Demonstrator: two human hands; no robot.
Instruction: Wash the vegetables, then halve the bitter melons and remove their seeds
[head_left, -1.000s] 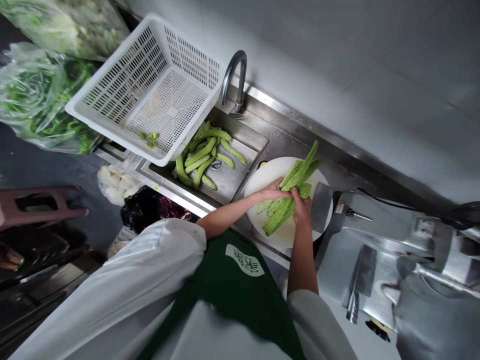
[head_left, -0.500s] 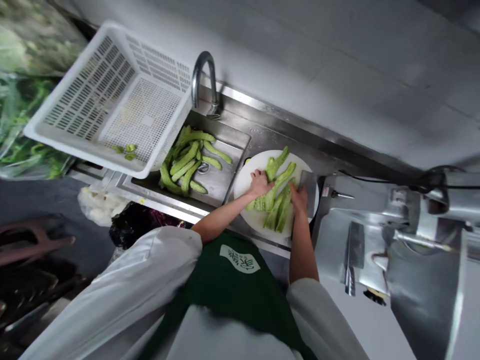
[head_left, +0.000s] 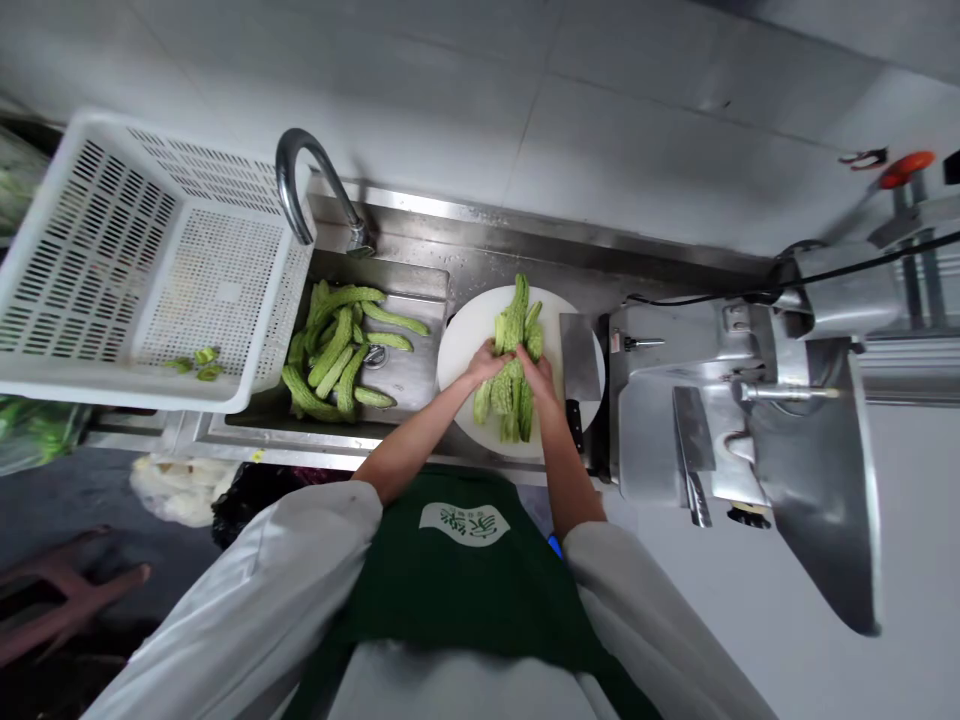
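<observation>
A bunch of long, bumpy pale-green bitter melon pieces (head_left: 514, 330) lies lengthwise on the round white cutting board (head_left: 469, 312). My left hand (head_left: 487, 362) presses against the bunch from the left, and my right hand (head_left: 540, 377) closes on it from the right. The fingers of both hands are wrapped round the pieces, partly hidden among them. Just right of the bunch, a cleaver (head_left: 580, 358) rests flat on the board, its black handle toward me. Several bitter melons (head_left: 334, 358) are piled in the sink left of the board.
A white perforated basket (head_left: 255, 350) stands left of the sink, holding a few small green bits. The faucet (head_left: 289, 180) arches over the sink's back edge. On the right is a metal slicing machine (head_left: 652, 430), with another cleaver (head_left: 694, 430) lying on it.
The pieces were spread apart on the board and are now gathered into a tighter, upright-running bunch between my hands. My right hand has moved away from the cleaver. The view has turned rightward.
</observation>
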